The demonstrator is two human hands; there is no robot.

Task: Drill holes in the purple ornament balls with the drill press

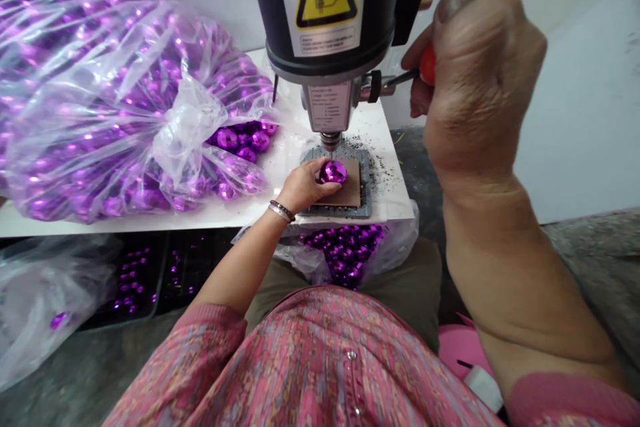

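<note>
My left hand (pixel 303 185) is closed around a shiny purple ball (pixel 333 172), thumb and fingers on its sides. The ball rests over a brown board (pixel 354 190) on the grey base (pixel 367 180) of a bench drill press (pixel 330 47). Just above the ball is the drill's chuck (pixel 331 141), its thin bit pointing down at the top of the ball; whether it touches I cannot tell. My right hand (pixel 485 73) is raised at the right and wrapped around the red knob (pixel 427 65) of the drill's feed lever.
A big clear bag (pixel 100 100) of purple balls lies on the white table (pixel 240 210) at the left, some loose balls (pixel 245 139) at its mouth. Dark shavings (pixel 383 167) lie around the base. Another bag of purple balls (pixel 347 250) hangs below the table edge. Dark crates (pixel 133 280) stand underneath.
</note>
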